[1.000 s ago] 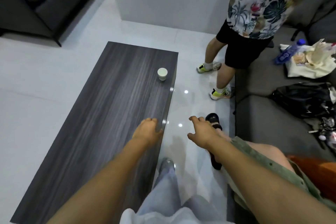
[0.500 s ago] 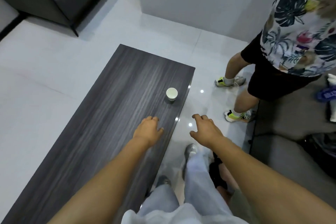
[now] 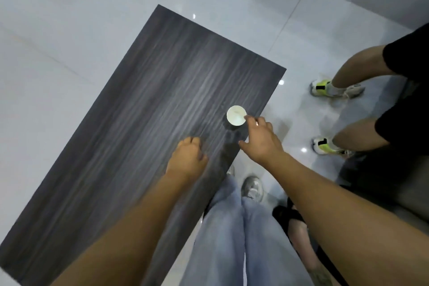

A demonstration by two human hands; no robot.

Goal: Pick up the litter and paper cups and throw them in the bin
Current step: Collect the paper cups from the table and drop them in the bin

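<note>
On the dark desk [image 3: 144, 109], near its right edge, stands the paper cup [image 3: 236, 115]. We spread the right hand [image 3: 261, 140] at its rim to grasp it; the left hand [image 3: 186, 160] hangs loosely curled, holding nothing.

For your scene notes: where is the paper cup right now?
In the head view, the cup stands on the table near its right edge, at the right hand's fingertips.

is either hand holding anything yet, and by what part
Nothing is held yet. The right hand reaches the cup, fingertips at its rim, not closed on it. The left hand hangs loosely curled, holding nothing.
</note>
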